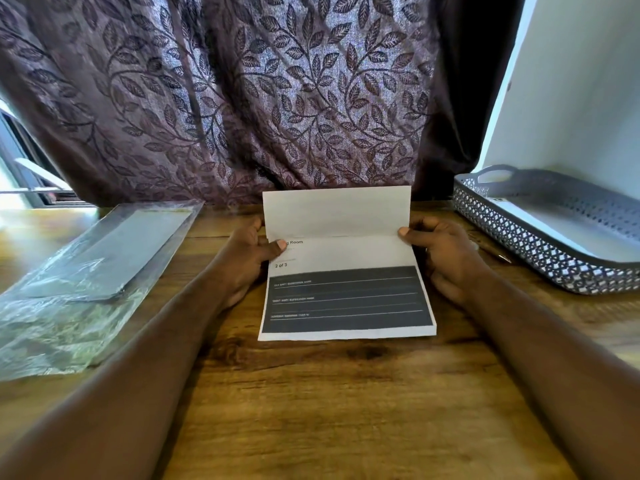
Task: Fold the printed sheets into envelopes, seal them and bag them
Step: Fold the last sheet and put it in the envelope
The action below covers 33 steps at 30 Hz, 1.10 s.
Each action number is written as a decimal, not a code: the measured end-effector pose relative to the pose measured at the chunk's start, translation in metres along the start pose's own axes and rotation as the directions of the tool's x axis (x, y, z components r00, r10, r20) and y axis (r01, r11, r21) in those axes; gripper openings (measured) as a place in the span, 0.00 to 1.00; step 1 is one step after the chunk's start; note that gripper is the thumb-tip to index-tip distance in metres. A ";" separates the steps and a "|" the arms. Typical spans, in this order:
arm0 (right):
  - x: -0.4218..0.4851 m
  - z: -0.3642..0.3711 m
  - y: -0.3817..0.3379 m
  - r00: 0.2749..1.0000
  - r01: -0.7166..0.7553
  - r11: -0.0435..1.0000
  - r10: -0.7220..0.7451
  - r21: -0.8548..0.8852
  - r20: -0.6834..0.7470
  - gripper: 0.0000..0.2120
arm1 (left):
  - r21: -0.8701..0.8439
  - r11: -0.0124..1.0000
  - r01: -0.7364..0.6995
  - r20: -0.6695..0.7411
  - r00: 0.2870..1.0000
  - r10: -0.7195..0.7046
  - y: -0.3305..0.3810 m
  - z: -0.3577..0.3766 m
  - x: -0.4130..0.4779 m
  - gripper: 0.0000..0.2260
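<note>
Printed sheet [343, 271] lay at centre of tabletop [346, 403], top panel raised and folding toward near side. Left hand [247, 261] pinched sheet's left edge at crease, thumb on print. Right hand [443, 254] pinched right edge likewise. Clear plastic bags [79, 271] lay at left, holding what looked like envelopes. Grey perforated tray [540, 244] sat far right with white paper inside. Risk, as judged: uneven pull between hands would skew fold, leaving edges misaligned; sheet might then jam in envelope. Loose lower panel could slide on smooth wood.
</note>
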State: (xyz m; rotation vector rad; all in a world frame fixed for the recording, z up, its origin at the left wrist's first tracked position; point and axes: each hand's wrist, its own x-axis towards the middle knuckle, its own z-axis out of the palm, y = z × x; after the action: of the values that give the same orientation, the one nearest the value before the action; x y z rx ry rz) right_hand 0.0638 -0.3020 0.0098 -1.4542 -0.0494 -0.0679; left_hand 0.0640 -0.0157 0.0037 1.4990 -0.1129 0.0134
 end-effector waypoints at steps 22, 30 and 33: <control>-0.002 0.006 0.004 0.994 0.048 0.980 -0.027 -0.195 0.109 0.09 | 0.189 0.978 -0.091 -0.033 0.995 0.098 -0.001 -0.007 -0.002 0.10; -0.008 0.017 0.000 0.877 0.393 0.365 -0.425 -0.844 0.224 0.16 | 0.508 0.821 -0.259 -0.059 0.941 0.333 -0.002 0.002 0.000 0.02; -0.010 0.025 0.003 0.854 0.445 0.328 -0.436 -0.833 0.284 0.20 | 0.537 0.781 -0.319 -0.006 0.924 0.381 -0.002 0.014 -0.003 0.02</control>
State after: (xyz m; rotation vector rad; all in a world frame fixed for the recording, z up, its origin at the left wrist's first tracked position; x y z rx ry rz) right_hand 0.0546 -0.2767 0.0085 -2.4881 -0.5027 -0.6388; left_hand 0.0604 -0.0301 0.0028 2.0082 -0.3175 0.4694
